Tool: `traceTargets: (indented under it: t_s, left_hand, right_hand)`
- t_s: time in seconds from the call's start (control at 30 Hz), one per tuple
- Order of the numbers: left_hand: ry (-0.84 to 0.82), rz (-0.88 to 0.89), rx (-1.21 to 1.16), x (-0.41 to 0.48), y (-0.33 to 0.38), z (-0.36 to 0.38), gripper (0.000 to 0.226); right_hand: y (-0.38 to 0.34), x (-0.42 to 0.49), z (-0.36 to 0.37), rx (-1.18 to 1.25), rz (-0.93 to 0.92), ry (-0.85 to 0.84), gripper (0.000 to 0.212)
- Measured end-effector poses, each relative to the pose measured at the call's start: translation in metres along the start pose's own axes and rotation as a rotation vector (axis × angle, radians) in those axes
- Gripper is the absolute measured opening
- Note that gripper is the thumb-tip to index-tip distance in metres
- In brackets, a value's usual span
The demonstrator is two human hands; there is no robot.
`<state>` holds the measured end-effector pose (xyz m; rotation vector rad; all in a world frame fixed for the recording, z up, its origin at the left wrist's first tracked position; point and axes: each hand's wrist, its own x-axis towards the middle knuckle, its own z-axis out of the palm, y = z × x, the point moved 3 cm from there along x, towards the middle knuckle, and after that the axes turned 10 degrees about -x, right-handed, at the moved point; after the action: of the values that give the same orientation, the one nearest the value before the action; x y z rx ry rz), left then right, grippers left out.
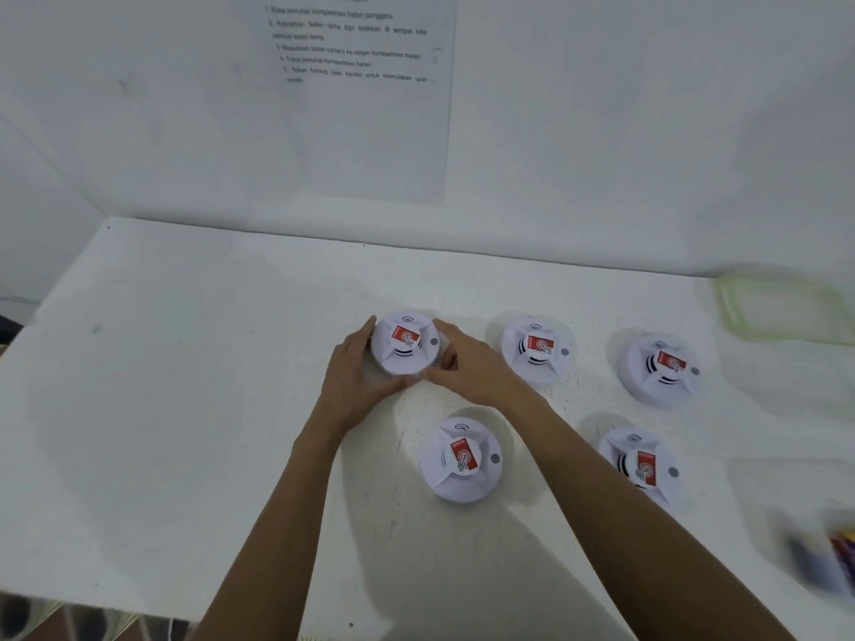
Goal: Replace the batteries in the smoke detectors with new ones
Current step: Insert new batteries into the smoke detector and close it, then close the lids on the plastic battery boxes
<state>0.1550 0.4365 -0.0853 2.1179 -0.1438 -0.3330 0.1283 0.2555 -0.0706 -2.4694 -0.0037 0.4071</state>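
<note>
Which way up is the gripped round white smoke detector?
Face up: the round white smoke detector shows its red label on top.

Open tabletop (162, 386) left, detectors (536, 349) right

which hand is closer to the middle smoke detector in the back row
Right. The right hand is just left of the middle smoke detector, gripping the neighbouring detector; the left hand grips that detector's far side, farther away.
</note>
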Motion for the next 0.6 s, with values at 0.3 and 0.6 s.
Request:
traceTargets:
  t_s: [0.3,0.6]
  left_hand:
    - [0.057,0.09,0.049,-0.018,0.0,0.004,0.098]
    - [0.171,0.312,0.168,-0.042,0.036,0.02,0.057]
  right_hand:
    - [0.0,-0.018,-0.008,0.06,0.017,0.003,0.068]
    - [0.013,-0.045,-0.05,-0.063,-0.043,0.035,0.052]
